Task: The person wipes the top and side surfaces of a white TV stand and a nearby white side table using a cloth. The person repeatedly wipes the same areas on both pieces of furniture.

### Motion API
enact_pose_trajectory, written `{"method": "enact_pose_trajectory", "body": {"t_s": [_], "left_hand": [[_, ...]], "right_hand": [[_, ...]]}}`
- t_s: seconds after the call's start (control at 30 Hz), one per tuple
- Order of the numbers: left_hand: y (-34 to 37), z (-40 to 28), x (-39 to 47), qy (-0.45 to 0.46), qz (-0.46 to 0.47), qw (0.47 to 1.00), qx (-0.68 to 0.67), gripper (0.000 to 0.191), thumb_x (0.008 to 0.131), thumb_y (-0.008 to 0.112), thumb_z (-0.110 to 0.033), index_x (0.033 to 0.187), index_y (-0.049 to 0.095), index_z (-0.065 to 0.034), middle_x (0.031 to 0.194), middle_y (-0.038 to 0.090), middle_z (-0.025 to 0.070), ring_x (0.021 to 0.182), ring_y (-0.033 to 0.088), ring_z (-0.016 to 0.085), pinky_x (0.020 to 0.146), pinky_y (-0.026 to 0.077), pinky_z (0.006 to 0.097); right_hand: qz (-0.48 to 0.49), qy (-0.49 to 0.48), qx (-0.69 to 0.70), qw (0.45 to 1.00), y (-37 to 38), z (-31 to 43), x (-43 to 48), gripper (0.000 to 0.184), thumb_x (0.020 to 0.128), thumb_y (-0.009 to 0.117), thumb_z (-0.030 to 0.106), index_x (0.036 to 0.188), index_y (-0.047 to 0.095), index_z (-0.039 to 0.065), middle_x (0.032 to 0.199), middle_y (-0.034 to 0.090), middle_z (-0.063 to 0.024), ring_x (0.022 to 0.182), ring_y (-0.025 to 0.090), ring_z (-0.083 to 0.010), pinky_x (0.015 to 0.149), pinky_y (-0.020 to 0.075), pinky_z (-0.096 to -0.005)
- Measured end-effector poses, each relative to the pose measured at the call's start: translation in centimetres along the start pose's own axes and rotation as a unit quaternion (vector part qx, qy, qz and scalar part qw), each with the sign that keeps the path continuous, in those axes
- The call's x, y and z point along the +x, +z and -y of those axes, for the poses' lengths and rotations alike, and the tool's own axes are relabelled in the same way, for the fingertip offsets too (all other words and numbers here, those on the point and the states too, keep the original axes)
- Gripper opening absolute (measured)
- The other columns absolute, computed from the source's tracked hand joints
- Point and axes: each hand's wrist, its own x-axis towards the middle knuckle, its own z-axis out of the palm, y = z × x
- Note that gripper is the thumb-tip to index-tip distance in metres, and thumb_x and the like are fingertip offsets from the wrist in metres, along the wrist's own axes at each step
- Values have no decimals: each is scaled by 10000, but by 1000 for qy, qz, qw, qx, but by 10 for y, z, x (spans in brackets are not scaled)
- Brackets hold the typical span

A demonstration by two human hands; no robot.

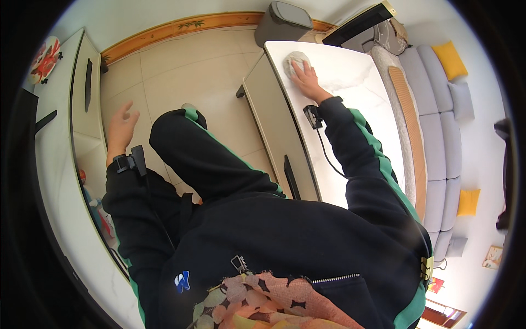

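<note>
A crumpled pale grey cloth (292, 61) lies near the far left corner of a white marble-look coffee table (349, 72). My right hand (306, 82) is laid over it, fingers spread across the cloth and pressing it to the tabletop. Off to the left, my left hand (123, 125) hangs in the air with its fingers apart and nothing in it. Beside that hand stands a low TV cabinet (92, 74) with a white top. Both wrists carry strapped black devices, and a cable runs up the right sleeve from one.
A grey lidded trash bin (283, 24) stands beyond the table's far end. Along the table's right side runs a long grey sofa (431, 123) with yellow cushions. A round decorative plate (45, 59) sits on the cabinet. Several items fill an open cabinet shelf (94, 197).
</note>
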Motion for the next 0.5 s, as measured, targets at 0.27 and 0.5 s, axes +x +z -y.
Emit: {"method": "enact_pose_trajectory", "body": {"t_s": [0.27,0.5], "left_hand": [[-1,0,-1,2,23,999,36,478,829,608,-290,1255,544,-82,1231,564,174,1092,571,307,890,456,383],[1,2,-3,3,20,1000,24,472,827,607,-282,1248,544,-79,1232,566,161,1079,579,321,886,461,385]], "right_hand": [[22,-8,-45,999,-8,48,29,552,898,428,500,1417,263,409,1500,177,-187,1326,166,-519,1041,201,-612],[-53,-114,-32,992,-12,60,-14,568,861,539,350,1395,355,290,1422,288,-260,1250,283,-528,1059,242,-545]]}}
